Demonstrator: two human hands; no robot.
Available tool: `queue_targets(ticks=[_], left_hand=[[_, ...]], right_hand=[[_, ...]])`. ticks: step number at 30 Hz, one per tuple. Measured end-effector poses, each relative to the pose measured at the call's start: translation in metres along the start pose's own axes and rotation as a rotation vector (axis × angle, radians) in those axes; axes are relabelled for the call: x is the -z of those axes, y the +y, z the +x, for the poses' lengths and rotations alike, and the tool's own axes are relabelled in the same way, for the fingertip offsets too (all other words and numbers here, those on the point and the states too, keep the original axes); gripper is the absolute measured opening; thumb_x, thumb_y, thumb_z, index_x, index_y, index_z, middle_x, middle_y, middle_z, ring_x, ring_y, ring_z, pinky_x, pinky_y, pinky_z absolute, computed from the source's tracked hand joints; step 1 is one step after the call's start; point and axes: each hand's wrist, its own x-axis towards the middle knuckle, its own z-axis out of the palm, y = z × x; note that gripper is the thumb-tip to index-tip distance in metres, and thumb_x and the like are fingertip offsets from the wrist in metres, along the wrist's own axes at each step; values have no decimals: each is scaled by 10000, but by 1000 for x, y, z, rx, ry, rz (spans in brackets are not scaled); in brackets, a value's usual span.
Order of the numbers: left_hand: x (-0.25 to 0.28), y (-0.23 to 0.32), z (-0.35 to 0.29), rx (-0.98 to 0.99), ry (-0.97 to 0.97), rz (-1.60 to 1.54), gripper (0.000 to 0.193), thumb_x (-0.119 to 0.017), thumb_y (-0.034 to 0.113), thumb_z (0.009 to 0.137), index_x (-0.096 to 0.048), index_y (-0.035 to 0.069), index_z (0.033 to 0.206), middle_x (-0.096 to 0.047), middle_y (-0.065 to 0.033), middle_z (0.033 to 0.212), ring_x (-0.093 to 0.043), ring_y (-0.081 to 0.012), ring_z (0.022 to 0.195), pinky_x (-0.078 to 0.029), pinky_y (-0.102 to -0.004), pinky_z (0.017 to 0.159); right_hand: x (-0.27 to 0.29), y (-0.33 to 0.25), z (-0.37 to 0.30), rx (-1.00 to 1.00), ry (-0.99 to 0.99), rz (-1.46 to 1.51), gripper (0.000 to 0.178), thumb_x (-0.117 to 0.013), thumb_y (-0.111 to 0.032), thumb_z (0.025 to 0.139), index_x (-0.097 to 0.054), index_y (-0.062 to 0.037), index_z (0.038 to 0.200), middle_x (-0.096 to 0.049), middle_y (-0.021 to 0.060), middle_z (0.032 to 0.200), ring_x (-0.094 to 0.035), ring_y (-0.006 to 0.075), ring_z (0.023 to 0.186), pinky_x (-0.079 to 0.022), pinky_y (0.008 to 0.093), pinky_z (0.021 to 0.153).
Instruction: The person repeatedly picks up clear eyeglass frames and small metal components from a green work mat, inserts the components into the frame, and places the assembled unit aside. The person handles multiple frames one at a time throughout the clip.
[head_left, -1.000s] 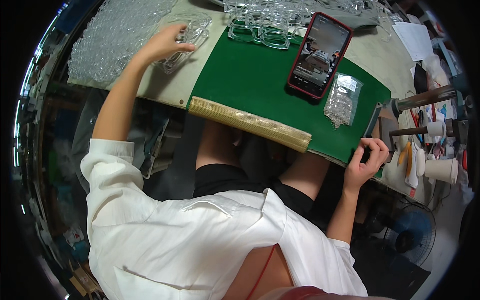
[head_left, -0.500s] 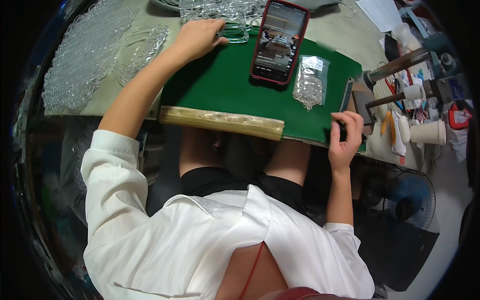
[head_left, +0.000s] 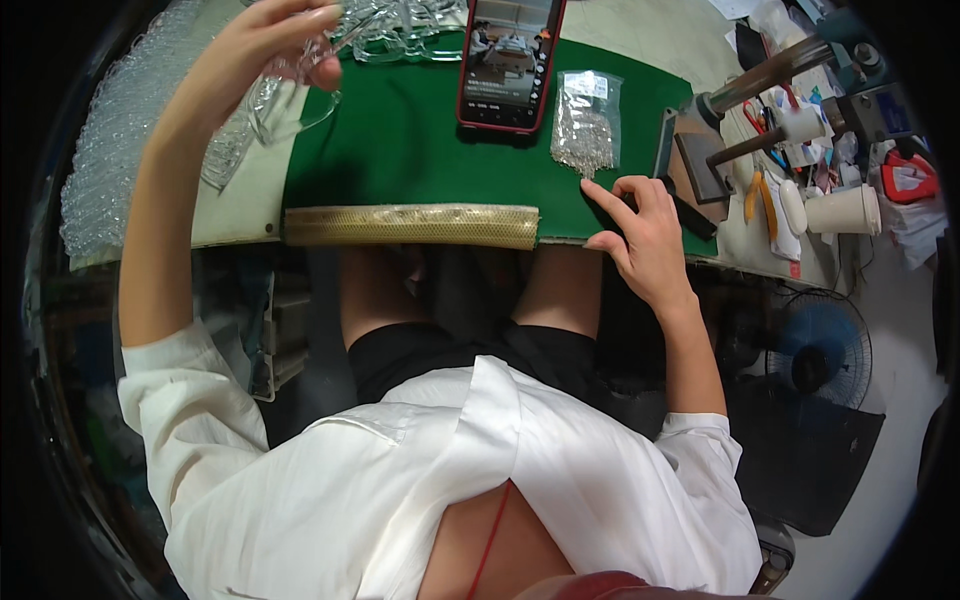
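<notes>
My left hand (head_left: 265, 60) is raised over the left end of the green mat (head_left: 400, 150), fingers closed on a clear plastic eyeglass frame (head_left: 285, 125). More clear frames (head_left: 410, 35) lie in a heap at the mat's far edge. My right hand (head_left: 645, 240) is over the mat's right part, its index finger stretched out and thumb apart. That fingertip meets the small metal pieces at the mouth of a clear plastic bag (head_left: 586, 125), which holds many such pieces. Nothing shows gripped in the right hand.
A phone (head_left: 508, 75) in a red case stands behind the mat's middle. Clear frames (head_left: 120, 130) are piled at the far left. A gold mesh-covered roll (head_left: 410, 226) lines the near edge. At the right are a metal bench tool (head_left: 770, 75), yellow-handled pliers (head_left: 768, 205) and a white cup (head_left: 845, 212).
My left hand has come from the frame heap toward the left, lifting a clear frame. My right hand has moved left to the bag's mouth, its index finger extended. The whole view has shifted.
</notes>
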Motion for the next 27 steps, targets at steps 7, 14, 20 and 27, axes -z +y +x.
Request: queue_targets(ticks=[7,14,20,27], left_hand=[[-58,-50,-70,-254,210,-1080,408,-459,351,978,-576,-19,1104,-664,-128,894,-643,-254,911,-463,-389,934],[-130,-23,-75,-450,211,-530,520,-645,114,825,-437,-75,1263,-616,-169,1041,-619,-126,657,-504,-269,703],[-148,-16,-75,-403,233,-376,608,-685,154,795,-410,-67,1291,-534,-192,1236,-624,-139,677,-498,-317,790],[-148,-18,-73,-405,229,-325,603,-698,148,786,-419,-66,1276,-566,-171,1183,-626,-140,689,-496,-323,807]], right_hand=[[0,3,-6,-157,138,294,199,-622,-55,775,-661,-38,969,-581,111,937,-540,289,909,-431,362,806],[-4,9,4,-330,103,417,115,-622,1,796,-651,-12,907,-606,87,833,-585,242,743,-468,318,660],[-7,8,14,-301,69,408,115,-669,-5,769,-639,-8,880,-593,82,802,-601,217,689,-476,301,616],[-11,8,19,-282,64,390,111,-694,-29,751,-624,-13,836,-577,77,766,-589,221,650,-465,302,589]])
